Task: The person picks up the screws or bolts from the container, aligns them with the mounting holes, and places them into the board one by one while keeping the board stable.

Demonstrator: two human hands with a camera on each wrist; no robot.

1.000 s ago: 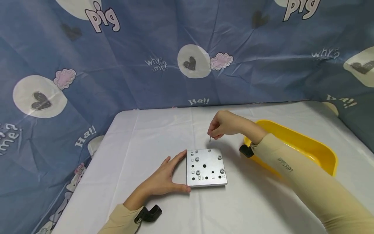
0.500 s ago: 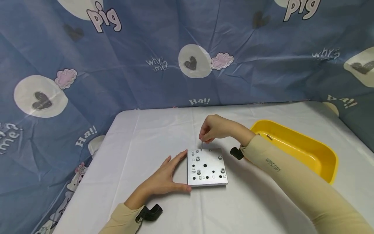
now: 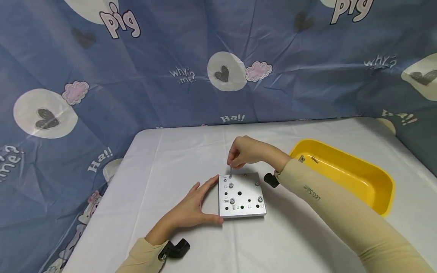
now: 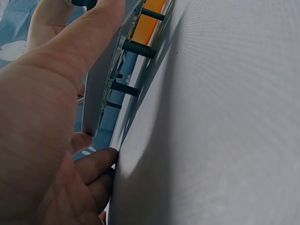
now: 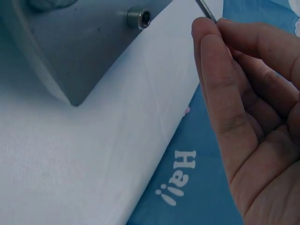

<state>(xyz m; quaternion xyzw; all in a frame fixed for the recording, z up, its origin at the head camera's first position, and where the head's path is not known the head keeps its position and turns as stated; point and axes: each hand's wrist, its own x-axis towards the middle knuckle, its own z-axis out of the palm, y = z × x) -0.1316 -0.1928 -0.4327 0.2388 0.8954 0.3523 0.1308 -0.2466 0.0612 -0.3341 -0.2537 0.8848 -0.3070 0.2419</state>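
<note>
A silver metal plate [image 3: 246, 189] with holes, cut-outs and several socket-head screws lies on the table. My left hand [image 3: 191, 208] grips its left side, thumb at the near corner and index finger at the far corner. Below the plate, in the left wrist view, threaded screw shanks [image 4: 138, 48] stick out. My right hand [image 3: 247, 151] pinches a thin threaded screw [image 5: 205, 8] between thumb and fingertips. In the head view its lower end stands right at the plate's far left corner area. A socket-head screw [image 5: 139, 18] near the plate's edge shows in the right wrist view.
A yellow tray [image 3: 362, 167] stands at the right, partly behind the right forearm, with a few small screws [image 3: 314, 159] at its left end. White cloth [image 3: 184, 163] covers the table. A blue printed curtain [image 3: 164, 98] hangs behind its far edge.
My right hand has moved left with the screw, from behind the plate's far right part to its far left corner area. More of the tray shows now. The left hand stays on the plate.
</note>
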